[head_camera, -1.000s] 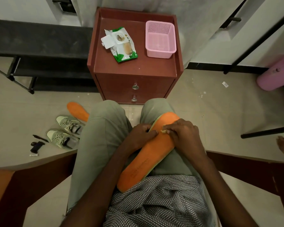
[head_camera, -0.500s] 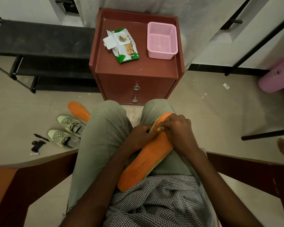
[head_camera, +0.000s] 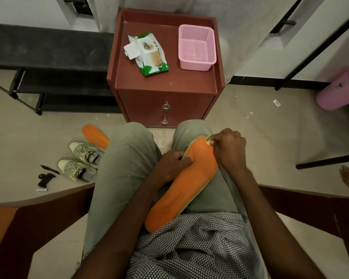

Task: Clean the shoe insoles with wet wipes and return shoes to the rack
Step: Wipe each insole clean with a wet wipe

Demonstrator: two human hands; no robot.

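Right hand [head_camera: 229, 152] fingertips pinched on a small pale wad, perhaps a wet wipe [head_camera: 208, 142], at the toe of a long orange foam insole [head_camera: 189, 182] across the lap. Left hand [head_camera: 172, 163] curled round its edge. Beyond, on a reddish-brown wooden cabinet [head_camera: 165, 85]: opened green-and-white wipes packet [head_camera: 147, 54], pink perforated plastic basket [head_camera: 195, 49].

We see a red-brown cabinet [head_camera: 165, 85] on the tiled floor [head_camera: 250, 125]. On its top: wipes pack [head_camera: 148, 54] w/ flap open, left half; pink basket [head_camera: 195, 47] right of it, apart. Floor left of cabinet: black rack [head_camera: 48, 55] vs. the wall; nearer us an orange insole [head_camera: 94, 135], then two shoes [head_camera: 79, 160] side by side, small black bits [head_camera: 45, 176] beyond them.
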